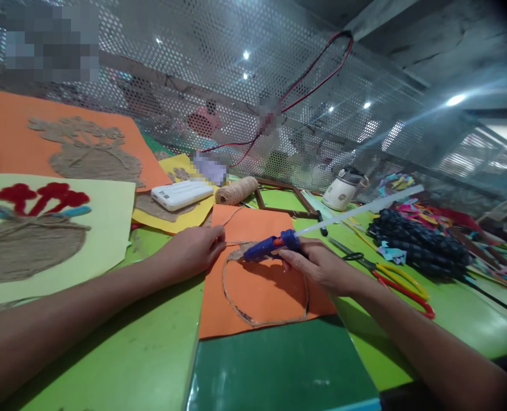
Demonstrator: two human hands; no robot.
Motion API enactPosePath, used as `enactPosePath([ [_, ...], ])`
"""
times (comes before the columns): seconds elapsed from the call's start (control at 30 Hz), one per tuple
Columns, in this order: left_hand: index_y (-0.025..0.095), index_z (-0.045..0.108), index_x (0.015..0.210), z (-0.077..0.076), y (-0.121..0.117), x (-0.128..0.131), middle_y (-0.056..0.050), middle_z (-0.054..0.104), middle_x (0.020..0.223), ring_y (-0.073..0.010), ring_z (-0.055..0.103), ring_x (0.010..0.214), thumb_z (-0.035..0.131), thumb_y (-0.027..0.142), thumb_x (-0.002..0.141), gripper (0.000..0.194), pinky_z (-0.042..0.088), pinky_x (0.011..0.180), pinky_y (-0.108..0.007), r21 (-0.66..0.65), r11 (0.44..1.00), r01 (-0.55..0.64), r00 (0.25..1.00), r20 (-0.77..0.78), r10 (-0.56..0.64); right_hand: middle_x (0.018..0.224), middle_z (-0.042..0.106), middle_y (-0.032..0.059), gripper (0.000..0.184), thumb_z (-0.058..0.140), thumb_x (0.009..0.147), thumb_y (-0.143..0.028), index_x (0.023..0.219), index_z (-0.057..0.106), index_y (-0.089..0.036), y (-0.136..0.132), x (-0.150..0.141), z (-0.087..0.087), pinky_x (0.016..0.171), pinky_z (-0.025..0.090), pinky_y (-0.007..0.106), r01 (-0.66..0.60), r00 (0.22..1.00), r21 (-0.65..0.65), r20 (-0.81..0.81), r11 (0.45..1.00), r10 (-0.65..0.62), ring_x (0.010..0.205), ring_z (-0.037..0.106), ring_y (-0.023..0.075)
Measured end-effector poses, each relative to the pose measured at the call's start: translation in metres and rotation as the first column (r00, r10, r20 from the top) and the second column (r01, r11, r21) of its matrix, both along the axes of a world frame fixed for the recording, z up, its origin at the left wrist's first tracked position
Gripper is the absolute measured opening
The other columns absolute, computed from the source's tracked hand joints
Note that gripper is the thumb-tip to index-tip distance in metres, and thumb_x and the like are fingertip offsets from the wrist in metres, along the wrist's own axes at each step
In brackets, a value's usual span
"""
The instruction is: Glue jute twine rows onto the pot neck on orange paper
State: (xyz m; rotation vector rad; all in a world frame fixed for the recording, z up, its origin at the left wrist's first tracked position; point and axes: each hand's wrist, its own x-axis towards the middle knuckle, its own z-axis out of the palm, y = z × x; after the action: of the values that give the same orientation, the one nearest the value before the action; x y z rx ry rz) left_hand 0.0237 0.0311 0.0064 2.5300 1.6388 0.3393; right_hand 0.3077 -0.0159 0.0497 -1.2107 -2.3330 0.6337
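Observation:
My right hand [317, 262] grips a blue hot glue gun [272, 247], with a long translucent glue stick [360, 210] poking out of its back. Its nozzle points left, at the top of a twine outline [224, 282] on an orange sheet [262, 291]. At the sheet's left edge, my left hand [202, 248] is closed, thumb and fingers pinching the jute twine [232, 243]. A strand of it runs up toward the twine roll [236, 190]. Under the orange sheet lies a dark green board [279, 365].
Finished twine vase pictures, on a pale sheet [108, 251] and an orange sheet [17, 131], are at left. A white power bank [182, 194] lies behind my left hand. Scissors [401, 282], dark checked fabric [420, 242] and a white bottle [342, 188] are at right. Behind stands a perforated metal panel [219, 74].

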Motion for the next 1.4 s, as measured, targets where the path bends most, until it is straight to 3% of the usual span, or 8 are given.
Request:
enactPosePath([
  [0.37,0.023,0.061,0.094,0.0,0.001,-0.001,-0.009,0.076,0.086,-0.0264,0.071,0.077,0.044,0.037,0.101,0.023,0.04,0.065,-0.032,-0.021,1.0,0.006,1.0,0.015,-0.006,0.077,0.066,0.0045,0.047,0.051,0.106,-0.054,0.075,0.065,-0.021,-0.003,0.009,0.009,0.071,0.046,0.033,0.038,0.999,0.012,0.023,0.999,-0.038,0.074,0.061,0.0202],
  [0.57,0.024,0.061,0.094,0.001,0.0,-0.001,-0.01,0.076,0.084,-0.0289,0.071,0.076,0.043,0.039,0.099,0.025,0.039,0.064,-0.033,-0.02,1.0,0.001,1.0,0.01,-0.001,0.081,0.068,0.004,0.042,0.052,0.106,-0.049,0.078,0.064,-0.02,-0.002,0.0,0.004,0.073,0.047,0.031,-0.037,0.999,-0.012,-0.037,0.999,0.037,0.077,0.06,0.0184],
  [0.87,0.023,0.059,0.093,0.003,0.0,-0.002,-0.009,0.072,0.08,-0.028,0.069,0.073,0.039,0.043,0.098,0.028,0.038,0.064,-0.033,-0.033,0.999,0.006,1.0,0.016,-0.006,0.074,0.062,0.0032,0.048,0.049,0.105,-0.057,0.075,0.06,-0.021,0.0,0.01,0.013,0.067,0.044,0.031,0.043,0.999,-0.07,0.037,0.997,-0.04,0.07,0.057,0.0184],
  [1.13,0.023,0.061,0.096,0.001,0.001,-0.002,-0.01,0.073,0.083,-0.0273,0.068,0.075,0.041,0.042,0.098,0.028,0.038,0.065,-0.032,-0.026,1.0,0.013,1.0,0.024,-0.013,0.081,0.065,0.0027,0.041,0.053,0.105,-0.051,0.081,0.063,-0.02,-0.002,-0.012,0.007,0.071,0.046,0.029,-0.034,0.993,-0.101,-0.118,0.994,0.022,0.073,0.057,0.0164],
  [1.4,0.023,0.06,0.092,-0.003,0.003,-0.003,-0.008,0.072,0.081,-0.0259,0.068,0.073,0.042,0.041,0.099,0.025,0.037,0.064,-0.032,-0.01,1.0,0.026,0.999,0.037,-0.026,0.078,0.063,0.0023,0.041,0.052,0.106,-0.05,0.078,0.06,-0.02,0.002,-0.011,0.002,0.071,0.044,0.031,-0.03,0.996,-0.099,-0.088,0.995,0.022,0.073,0.057,0.0172],
])
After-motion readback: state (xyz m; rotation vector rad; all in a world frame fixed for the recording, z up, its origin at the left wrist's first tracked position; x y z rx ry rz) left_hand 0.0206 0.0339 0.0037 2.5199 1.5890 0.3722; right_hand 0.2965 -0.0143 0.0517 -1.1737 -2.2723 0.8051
